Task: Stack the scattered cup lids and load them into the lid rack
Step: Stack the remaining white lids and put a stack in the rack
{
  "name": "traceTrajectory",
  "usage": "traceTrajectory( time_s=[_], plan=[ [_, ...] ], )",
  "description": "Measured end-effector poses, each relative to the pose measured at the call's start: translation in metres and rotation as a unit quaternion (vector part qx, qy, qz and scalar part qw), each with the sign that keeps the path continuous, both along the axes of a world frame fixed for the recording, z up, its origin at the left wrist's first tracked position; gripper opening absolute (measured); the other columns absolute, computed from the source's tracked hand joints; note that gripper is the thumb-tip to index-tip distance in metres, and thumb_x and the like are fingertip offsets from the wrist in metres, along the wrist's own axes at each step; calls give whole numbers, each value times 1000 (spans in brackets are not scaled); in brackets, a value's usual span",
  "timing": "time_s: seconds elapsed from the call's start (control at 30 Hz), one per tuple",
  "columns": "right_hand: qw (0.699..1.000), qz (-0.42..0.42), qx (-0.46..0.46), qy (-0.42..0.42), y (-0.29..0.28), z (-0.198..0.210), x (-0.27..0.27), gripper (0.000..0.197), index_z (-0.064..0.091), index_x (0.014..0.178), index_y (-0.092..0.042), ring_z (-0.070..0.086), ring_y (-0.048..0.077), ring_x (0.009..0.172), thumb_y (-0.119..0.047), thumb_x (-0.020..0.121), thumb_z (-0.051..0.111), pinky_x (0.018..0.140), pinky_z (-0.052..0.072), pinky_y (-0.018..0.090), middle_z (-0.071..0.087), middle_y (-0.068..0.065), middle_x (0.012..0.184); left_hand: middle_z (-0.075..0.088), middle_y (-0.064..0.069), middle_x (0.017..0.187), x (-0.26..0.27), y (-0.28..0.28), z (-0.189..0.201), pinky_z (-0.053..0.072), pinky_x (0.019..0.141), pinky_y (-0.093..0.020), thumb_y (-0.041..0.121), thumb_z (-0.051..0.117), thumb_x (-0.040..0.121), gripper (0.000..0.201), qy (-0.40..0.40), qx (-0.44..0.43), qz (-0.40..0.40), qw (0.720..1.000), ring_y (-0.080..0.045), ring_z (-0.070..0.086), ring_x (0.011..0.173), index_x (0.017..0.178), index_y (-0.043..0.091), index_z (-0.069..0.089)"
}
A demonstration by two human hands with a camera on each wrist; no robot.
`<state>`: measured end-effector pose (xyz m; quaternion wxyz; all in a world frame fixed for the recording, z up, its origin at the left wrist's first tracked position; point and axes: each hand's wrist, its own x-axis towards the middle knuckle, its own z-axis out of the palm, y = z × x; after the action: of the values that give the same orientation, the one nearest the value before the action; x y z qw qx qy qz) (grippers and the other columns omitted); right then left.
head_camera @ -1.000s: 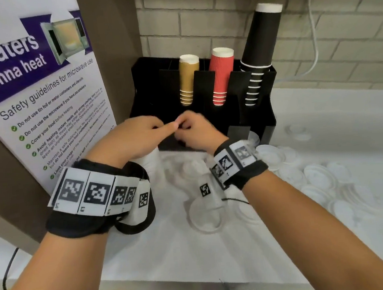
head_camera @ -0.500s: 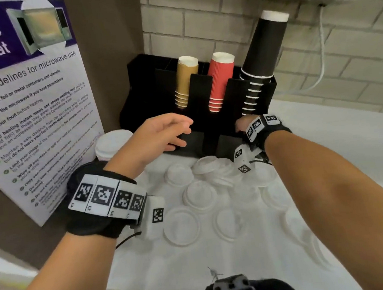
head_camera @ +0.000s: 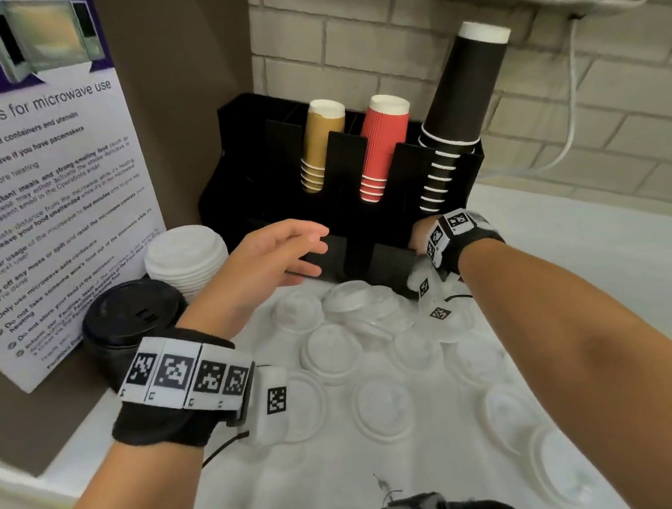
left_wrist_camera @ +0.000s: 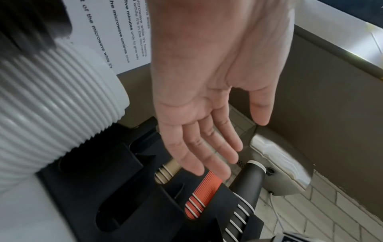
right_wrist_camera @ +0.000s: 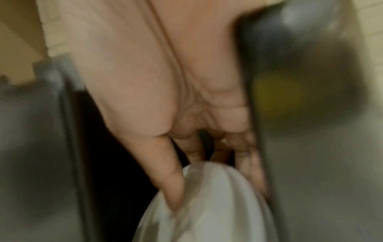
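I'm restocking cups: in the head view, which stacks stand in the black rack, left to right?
Tan cup stack → red ribbed cup stack → tall black cup stack.

The only words to read are on the poster at the left of the head view; near its top a line ends "for microwave use"; lower lines say "do not leave your food unattended" and "Only use microwave-safe containers"; the rest is too small or blurred to be sure of. In the upper left of the left wrist view the same poster shows "the microwave controls" and "five minutes only to give way". The wrist bands carry black-and-white square codes, no words.
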<state>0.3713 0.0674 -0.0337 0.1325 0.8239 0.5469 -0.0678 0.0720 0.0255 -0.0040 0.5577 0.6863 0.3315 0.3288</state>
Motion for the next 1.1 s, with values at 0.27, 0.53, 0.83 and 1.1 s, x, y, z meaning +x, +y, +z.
traceTrajectory(
  time_s=[0.27,0.53,0.83,1.1],
  plan=[
    [983,-74,155,66,-26,58,-7,39,50,133,3,48,35,125,-10,96,48,100,40,36,51,21,136,65,9,109,30,1,-11,51,83,-23,26,56,97,22,4,-17,7,1000,-9,65,102,117,30,62],
    [787,-46,350,506,-110,58,-95,37,55,131,-15,64,23,101,-5,96,51,84,58,33,66,8,101,63,-1,123,48,-5,-9,53,95,-41,28,68,88,42,-64,-73,17,995,-18,61,113,127,28,52],
    [796,68,377,468,-129,12,-143,83,41,142,-31,53,12,118,-22,72,84,91,55,31,49,-5,133,68,-7,113,23,-5,-12,57,86,-43,13,63,92,29,-86,-69,18,994,-23,67,104,119,22,58],
    [808,68,378,447,-125,8,-161,88,41,141,-25,49,13,121,-26,66,87,96,51,39,50,-7,133,68,-8,113,1,-6,-17,58,71,-27,14,66,88,37,-127,-186,-9,974,-21,69,100,124,14,54]
  ],
)
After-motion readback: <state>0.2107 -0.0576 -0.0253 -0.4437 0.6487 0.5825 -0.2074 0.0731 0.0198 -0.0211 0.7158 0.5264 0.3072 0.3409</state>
